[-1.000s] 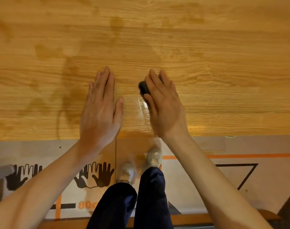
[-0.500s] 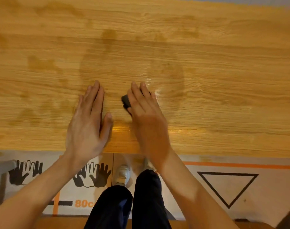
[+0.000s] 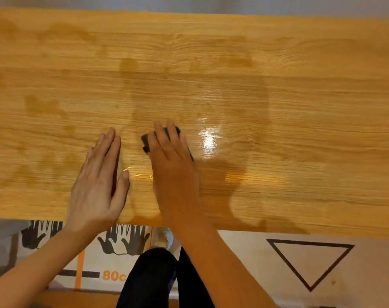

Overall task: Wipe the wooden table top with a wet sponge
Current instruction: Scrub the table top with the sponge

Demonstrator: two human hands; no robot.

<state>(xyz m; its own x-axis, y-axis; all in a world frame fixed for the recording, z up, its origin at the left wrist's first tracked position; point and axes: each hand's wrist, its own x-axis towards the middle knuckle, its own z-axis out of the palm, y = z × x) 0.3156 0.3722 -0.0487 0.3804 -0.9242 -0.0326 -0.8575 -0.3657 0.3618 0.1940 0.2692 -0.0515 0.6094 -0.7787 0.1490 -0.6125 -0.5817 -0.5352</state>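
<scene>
There is one view only, from a camera on the person's head, looking steeply down and forward over the near edge of the table (image 3: pixel 300 85), close enough that both forearms run in from the bottom corners. The wide lens takes in the table's far edge well beyond the fingertips (image 3: pixel 111 132), and on the wrist side of the fingers the floor mat (image 3: pixel 244 258), a shoe (image 3: pixel 163 237) and dark trouser legs (image 3: pixel 153 278) below. No second view shares the scene.
</scene>
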